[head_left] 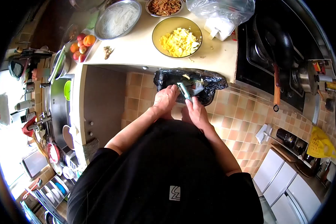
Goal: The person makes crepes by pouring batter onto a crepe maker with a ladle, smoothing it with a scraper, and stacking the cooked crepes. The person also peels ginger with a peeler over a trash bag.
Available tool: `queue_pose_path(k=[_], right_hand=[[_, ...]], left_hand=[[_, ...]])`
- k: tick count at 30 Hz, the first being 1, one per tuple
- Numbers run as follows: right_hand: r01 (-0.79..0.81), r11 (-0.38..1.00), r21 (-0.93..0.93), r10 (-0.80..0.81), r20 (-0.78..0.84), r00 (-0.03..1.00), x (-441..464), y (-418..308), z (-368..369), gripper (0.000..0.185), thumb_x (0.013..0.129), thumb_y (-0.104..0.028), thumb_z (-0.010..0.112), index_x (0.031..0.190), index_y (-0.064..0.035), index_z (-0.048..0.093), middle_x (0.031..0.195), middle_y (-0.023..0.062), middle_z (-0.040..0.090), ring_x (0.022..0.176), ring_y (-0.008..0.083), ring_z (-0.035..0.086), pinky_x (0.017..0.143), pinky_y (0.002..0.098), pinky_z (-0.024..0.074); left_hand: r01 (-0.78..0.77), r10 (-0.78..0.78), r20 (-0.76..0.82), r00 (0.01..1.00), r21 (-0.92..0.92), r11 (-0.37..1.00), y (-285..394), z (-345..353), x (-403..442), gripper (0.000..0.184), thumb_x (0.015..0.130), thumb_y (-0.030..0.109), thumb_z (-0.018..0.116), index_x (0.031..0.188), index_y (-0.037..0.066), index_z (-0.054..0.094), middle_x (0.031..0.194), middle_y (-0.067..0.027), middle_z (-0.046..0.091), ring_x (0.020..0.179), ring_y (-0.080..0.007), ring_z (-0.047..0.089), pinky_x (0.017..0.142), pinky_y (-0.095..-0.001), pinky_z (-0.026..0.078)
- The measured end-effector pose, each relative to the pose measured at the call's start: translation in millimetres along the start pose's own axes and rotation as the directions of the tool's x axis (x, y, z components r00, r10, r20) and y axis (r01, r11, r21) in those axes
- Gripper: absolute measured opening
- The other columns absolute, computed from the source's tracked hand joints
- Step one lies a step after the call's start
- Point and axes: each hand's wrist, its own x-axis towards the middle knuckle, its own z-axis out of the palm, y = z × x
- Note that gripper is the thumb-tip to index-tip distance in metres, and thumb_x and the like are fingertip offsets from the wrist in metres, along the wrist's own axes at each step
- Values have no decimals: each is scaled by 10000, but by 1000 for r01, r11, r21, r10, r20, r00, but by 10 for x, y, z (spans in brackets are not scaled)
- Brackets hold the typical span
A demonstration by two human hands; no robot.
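My right hand (pixel 198 113) is closed round the handle of a pale green peeler (pixel 184 91), its head pointing up and left. Close by on the left, my left hand (pixel 165 98) has its fingers curled together near the peeler's head; whatever they hold is hidden. Both hands are over a bin lined with a black plastic bag (pixel 216 83). Some pale scraps and a whitish piece of plastic (pixel 198 88) show inside the bag.
On the counter (pixel 130 54) stand a bowl of scrambled egg (pixel 179 42), a bowl of white noodles (pixel 119 20), a bowl of brown shreds (pixel 164 6) and some fruit (pixel 82 46). A wok (pixel 274 43) sits on the stove at right, its handle jutting out. The sink (pixel 59 108) is at left.
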Motion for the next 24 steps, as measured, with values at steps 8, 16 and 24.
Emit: queue_pose_path(k=[8,16,24], right_hand=[[-110,984,-139,112,4,994,132,317,212,360,985,-349,434,985,3,513,860,279,641,822,467,616,728,537,485],[-193,980,41,188,109,976,134,75,132,488,979,-460,388,995,14,508,938,323,622,905,493,590,780,552,460],[-306,944,124,285,162,945,199,62,18,522,973,-474,387,1036,24,529,987,325,619,955,481,594,832,546,461]], left_hand=[[-141,142,-31,989,35,989,-100,144,-33,200,865,215,599,998,66,591,997,-103,617,871,-318,649,719,-422,536],[-143,125,105,987,186,972,-51,12,28,627,563,54,772,1149,72,548,1045,-114,580,928,-299,620,782,-379,541],[-240,247,-37,968,146,960,-6,-87,-38,574,582,219,754,1100,41,582,918,-123,577,811,-315,625,670,-418,528]])
